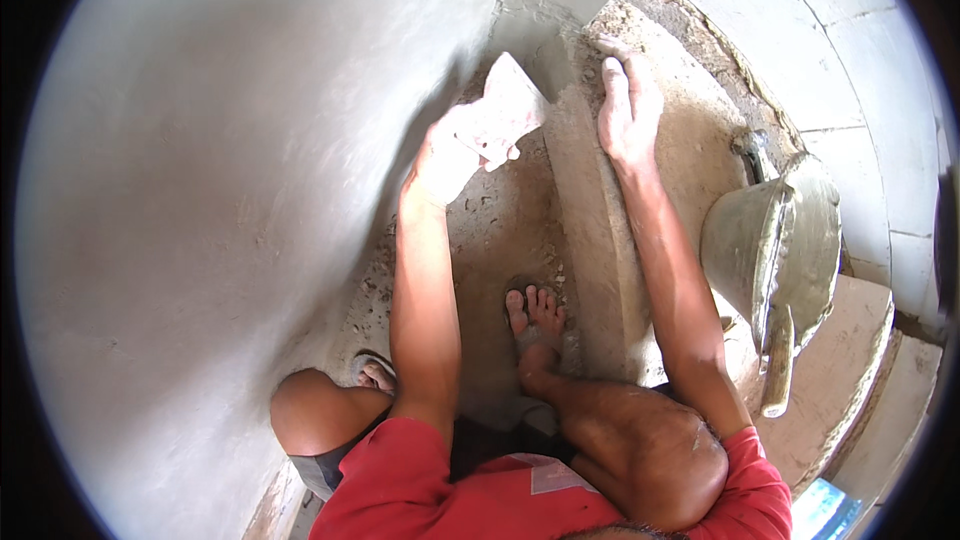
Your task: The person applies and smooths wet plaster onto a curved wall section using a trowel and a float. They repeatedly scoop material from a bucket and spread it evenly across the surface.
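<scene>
My left hand (447, 155) grips a flat plastering trowel (510, 105), its cement-coated blade tilted against the lower part of a smooth grey plastered wall (230, 190). My right hand (628, 110) lies flat, fingers together, on the upper end of a long wooden plank (600, 240) that stands on the rough floor by the wall's corner. It holds nothing. I crouch, with both knees and bare feet in sandals below my forearms.
A metal pan of wet grey mortar (790, 240) sits to the right on a step, with a stick-like handle (778, 360) leaning at its near edge. Block walls (850, 50) curve around the right. The floor is rough, with mortar crumbs.
</scene>
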Demonstrator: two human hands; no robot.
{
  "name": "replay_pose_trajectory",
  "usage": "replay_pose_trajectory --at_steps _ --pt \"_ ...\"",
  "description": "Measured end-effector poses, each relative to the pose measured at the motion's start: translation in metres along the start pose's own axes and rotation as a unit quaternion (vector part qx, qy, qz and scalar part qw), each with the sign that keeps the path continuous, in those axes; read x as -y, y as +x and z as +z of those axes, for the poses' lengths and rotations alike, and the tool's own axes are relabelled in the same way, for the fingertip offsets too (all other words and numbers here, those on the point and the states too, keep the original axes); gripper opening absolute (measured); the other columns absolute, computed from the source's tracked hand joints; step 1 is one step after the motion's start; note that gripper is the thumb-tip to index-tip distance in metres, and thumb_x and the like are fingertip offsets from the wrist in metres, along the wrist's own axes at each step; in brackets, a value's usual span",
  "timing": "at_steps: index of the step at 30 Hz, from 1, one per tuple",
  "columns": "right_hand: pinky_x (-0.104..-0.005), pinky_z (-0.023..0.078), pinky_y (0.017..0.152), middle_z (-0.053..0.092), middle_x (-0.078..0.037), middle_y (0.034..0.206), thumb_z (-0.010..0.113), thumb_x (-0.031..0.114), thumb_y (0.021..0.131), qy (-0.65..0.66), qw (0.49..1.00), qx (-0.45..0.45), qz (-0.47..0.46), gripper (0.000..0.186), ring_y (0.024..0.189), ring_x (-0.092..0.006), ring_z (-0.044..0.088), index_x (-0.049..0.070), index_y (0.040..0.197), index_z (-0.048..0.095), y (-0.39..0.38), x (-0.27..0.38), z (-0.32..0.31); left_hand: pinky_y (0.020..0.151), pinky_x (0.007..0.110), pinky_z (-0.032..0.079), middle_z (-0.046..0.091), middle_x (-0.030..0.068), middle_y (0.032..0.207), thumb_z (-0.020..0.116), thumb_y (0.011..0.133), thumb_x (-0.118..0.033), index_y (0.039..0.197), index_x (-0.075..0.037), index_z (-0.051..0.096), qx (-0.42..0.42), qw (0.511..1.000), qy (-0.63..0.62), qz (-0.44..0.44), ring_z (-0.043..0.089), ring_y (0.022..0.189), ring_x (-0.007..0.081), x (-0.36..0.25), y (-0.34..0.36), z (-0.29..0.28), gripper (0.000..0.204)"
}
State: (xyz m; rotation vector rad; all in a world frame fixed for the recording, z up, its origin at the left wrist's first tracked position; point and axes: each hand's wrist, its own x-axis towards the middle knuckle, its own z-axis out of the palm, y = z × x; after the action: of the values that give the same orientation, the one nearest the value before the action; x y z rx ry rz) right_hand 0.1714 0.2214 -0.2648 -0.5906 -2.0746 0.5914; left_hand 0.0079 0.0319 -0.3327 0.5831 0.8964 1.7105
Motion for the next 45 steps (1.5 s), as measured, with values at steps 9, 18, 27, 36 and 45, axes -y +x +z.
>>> replay_pose_trajectory --at_steps 9,18,27,36,45 --pt "-0.0490 0.053 0.103 0.073 -0.022 0.115 0.061 0.015 0.102 -0.095 0.995 -0.021 0.022 0.022 0.110 -0.0404 0.067 0.002 0.116 0.073 -0.005 -0.003 0.004 0.077 0.033 0.050 0.071 -0.0002 0.101 0.058 0.108 -0.042 0.129 -0.009 0.074 -0.048 0.954 0.220 -0.198 0.066 0.085 0.0156 0.036 0.023 0.036 0.042" --pt "-0.0495 0.050 0.109 0.071 -0.022 0.121 0.068 0.013 0.095 -0.041 0.995 -0.081 0.034 0.025 0.120 -0.0410 0.064 0.002 0.117 0.073 -0.008 -0.014 0.013 0.093 0.043 0.053 0.070 0.0107 0.122 0.054 0.111 -0.029 0.139 0.003 0.061 -0.094 0.981 0.166 -0.036 0.067 0.108 0.0285 -0.042 -0.004 0.035 0.043" --pt "-0.0515 0.050 0.109 0.071 -0.022 0.119 0.067 0.008 0.094 -0.012 0.994 -0.087 0.064 0.024 0.120 -0.0415 0.062 0.003 0.117 0.070 -0.025 0.010 0.007 0.101 0.050 0.051 0.060 0.0148 0.147 0.056 0.108 -0.036 0.150 0.001 0.053 0.037 0.999 0.029 0.000 0.063 0.125 0.0346 -0.093 -0.026 0.123 0.056" --pt "-0.0519 0.059 0.090 0.075 -0.020 0.104 0.064 0.008 0.094 -0.071 0.969 0.212 0.105 0.024 0.098 -0.0402 0.073 0.005 0.116 0.073 -0.093 0.158 -0.123 0.076 0.047 0.053 0.067 0.0123 0.134 0.057 0.099 -0.054 0.146 -0.019 0.056 -0.136 0.968 -0.170 -0.121 0.070 0.099 0.0433 -0.039 -0.019 0.107 0.059" --pt "-0.0478 0.063 0.081 0.075 -0.015 0.104 0.078 0.022 0.097 -0.410 0.893 -0.058 0.178 0.033 0.094 -0.0336 0.076 0.008 0.127 0.071 -0.142 0.271 -0.271 0.072 0.043 0.049 0.068 0.0126 0.134 0.056 0.099 -0.055 0.147 -0.016 0.058 -0.035 0.968 -0.209 -0.130 0.067 0.101 0.0408 -0.044 -0.034 0.111 0.061"
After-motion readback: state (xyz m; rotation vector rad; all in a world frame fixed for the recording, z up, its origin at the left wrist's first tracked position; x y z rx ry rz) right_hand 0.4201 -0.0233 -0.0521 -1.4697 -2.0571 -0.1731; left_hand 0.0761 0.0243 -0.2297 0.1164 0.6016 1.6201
